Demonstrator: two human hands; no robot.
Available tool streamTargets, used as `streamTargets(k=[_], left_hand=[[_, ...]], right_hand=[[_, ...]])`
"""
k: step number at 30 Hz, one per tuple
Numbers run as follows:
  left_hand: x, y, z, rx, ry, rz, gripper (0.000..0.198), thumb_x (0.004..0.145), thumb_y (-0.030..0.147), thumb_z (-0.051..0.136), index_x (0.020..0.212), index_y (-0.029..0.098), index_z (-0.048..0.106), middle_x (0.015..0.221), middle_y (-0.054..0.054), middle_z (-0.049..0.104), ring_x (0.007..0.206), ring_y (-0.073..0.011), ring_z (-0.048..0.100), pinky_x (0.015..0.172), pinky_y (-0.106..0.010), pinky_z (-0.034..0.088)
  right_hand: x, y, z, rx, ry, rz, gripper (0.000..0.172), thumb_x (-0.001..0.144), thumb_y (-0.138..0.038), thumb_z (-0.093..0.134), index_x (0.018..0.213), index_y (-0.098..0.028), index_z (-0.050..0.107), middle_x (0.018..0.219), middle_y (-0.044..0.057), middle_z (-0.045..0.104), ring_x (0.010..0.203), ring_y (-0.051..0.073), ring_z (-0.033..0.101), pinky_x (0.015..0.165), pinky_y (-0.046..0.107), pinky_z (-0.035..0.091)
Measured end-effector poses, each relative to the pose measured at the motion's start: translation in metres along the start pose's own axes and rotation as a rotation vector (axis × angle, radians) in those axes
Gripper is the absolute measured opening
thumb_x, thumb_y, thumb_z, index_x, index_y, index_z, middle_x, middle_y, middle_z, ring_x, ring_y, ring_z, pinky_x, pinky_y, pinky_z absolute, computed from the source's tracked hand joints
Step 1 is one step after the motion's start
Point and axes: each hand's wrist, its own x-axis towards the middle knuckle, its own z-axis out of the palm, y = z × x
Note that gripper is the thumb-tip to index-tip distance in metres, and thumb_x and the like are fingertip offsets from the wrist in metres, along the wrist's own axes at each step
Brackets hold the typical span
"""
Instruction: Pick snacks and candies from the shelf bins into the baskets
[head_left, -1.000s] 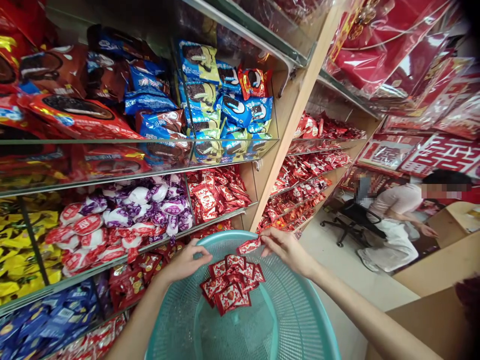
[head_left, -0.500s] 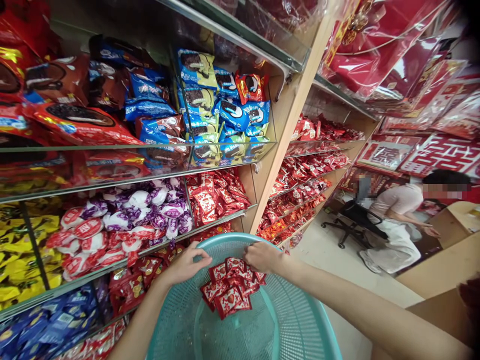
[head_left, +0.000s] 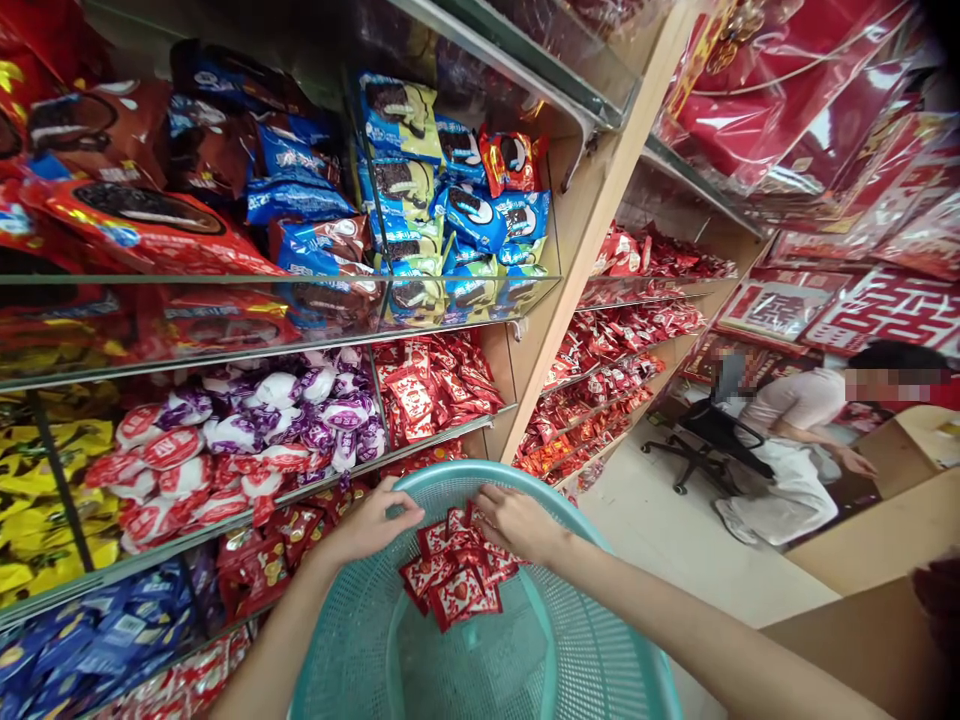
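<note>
A turquoise mesh plastic basket [head_left: 600, 640] stands in front of me with a small pile of red-and-white sweet packets [head_left: 459, 592] inside. My right hand [head_left: 521, 522] reaches in over the far right side, its fingers curled onto the packets at the back of the pile. Its fingertips are partly hidden among them. My left hand [head_left: 379, 522] is across the basket's left rim, thumb and forefinger pressed together in a pinch just inside. Whatever lies between those fingers, if anything, does not show.
Glass-fronted shelves hold blue biscuit packs [head_left: 469, 215], purple-and-white wrapped sweets [head_left: 281, 395], yellow packets [head_left: 45, 490] and more red packets [head_left: 420, 395]. A wooden upright [head_left: 585, 270] separates two shelf units. At right, a seated person [head_left: 795, 440] bends forward by an office chair [head_left: 701, 440].
My right hand has moved left and slightly down, from near the far right of the basket onto the packets. My left hand keeps its pinch at the rim.
</note>
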Motion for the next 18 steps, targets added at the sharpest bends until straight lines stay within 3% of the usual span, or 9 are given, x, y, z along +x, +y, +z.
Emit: streamTargets(k=[4,10,13,18], left_hand=[[0.0,0.002,-0.001,0.01,-0.001,-0.023,0.038,0.075,0.057,0.053,0.082,0.025,0.07,0.103,-0.004,0.054,0.109,-0.0233,0.052,0.102,-0.036,0.037],[0.0,-0.002,0.0,0.026,-0.024,-0.011,0.039,0.077,0.058,0.051,0.084,0.024,0.069,0.11,-0.004,0.054,0.119,-0.0257,0.047,0.105,-0.036,0.033],[0.0,-0.005,0.001,0.02,-0.025,-0.003,0.04,0.077,0.058,0.05,0.085,0.023,0.068,0.107,-0.003,0.055,0.117,-0.0251,0.048,0.105,-0.036,0.033],[-0.001,-0.003,0.0,-0.01,-0.006,0.011,0.04,0.077,0.058,0.051,0.084,0.024,0.069,0.104,-0.003,0.055,0.107,-0.0216,0.053,0.099,-0.033,0.039]], right_hand=[[-0.016,0.006,0.009,0.092,-0.074,0.097,0.037,0.087,-0.049,0.049,0.101,-0.016,0.056,0.1,0.009,0.059,0.092,0.024,0.058,0.077,0.033,0.047],[-0.014,0.001,0.007,0.111,-0.075,0.128,0.031,0.085,-0.043,0.055,0.1,-0.016,0.057,0.101,0.009,0.059,0.093,0.025,0.059,0.075,0.033,0.046],[-0.006,0.002,-0.019,0.149,0.049,0.109,0.035,0.089,-0.047,0.047,0.1,-0.016,0.058,0.096,0.009,0.059,0.088,0.022,0.059,0.073,0.031,0.045],[0.02,0.012,-0.087,0.316,0.4,0.135,0.032,0.093,-0.041,0.04,0.088,-0.017,0.059,0.084,0.006,0.059,0.077,0.016,0.057,0.068,0.026,0.042]])
